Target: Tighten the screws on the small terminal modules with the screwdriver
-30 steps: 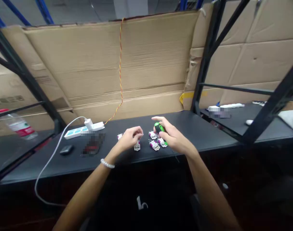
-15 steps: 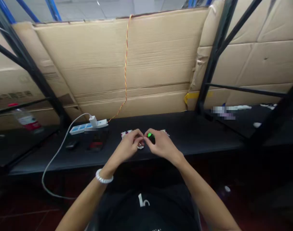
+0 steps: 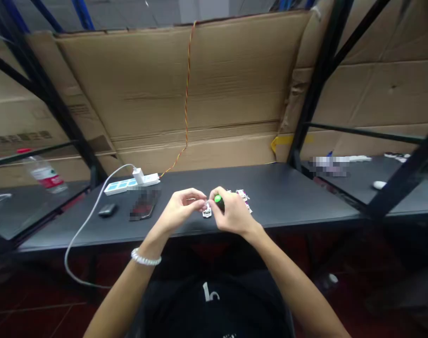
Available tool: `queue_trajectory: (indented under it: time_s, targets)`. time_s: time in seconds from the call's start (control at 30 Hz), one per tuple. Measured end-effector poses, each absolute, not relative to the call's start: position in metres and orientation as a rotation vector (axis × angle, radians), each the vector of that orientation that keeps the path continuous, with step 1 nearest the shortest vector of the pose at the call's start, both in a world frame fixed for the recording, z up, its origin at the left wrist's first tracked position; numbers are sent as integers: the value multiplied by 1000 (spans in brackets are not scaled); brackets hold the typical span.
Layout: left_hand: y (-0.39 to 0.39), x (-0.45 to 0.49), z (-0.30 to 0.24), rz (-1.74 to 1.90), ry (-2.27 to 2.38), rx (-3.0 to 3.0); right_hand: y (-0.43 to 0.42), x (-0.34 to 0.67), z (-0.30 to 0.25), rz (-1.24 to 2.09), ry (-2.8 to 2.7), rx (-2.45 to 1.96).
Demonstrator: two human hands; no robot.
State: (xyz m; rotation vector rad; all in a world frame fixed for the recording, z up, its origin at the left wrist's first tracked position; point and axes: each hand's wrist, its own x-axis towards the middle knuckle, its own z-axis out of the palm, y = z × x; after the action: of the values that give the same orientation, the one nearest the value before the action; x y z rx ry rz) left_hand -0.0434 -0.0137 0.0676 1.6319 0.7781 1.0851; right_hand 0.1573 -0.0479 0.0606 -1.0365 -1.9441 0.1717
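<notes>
My left hand is pinched closed on a small white part held just above the black table. My right hand is wrapped round a green-and-black screwdriver handle, its tip hidden where it meets the part. The two hands touch at the middle of the table's front edge. Behind my right hand lie several small white and magenta parts on the tabletop.
A white power strip with a plugged charger and white cable sits at the back left. A small black case and a dark phone-like object lie left of my hands. A plastic bottle lies on the left table. Cardboard sheets wall the back.
My right hand carried the screwdriver left to meet my left hand. My left hand lifted one small part off the table, and the two hands have stayed joined since.
</notes>
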Motion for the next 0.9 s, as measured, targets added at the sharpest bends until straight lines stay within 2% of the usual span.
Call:
queue_trajectory:
  time_s: [0.3,0.63,0.9]
  targets:
    - [-26,-40,67,1221,781,1551,-54,156,64,197,-1861,-918]
    - [-23,-41,60,1022,661,1522,-58,154,68,304,-1831,-838]
    - [-15,-49,55,945,733,1622,-58,160,73,408,-1830,-993]
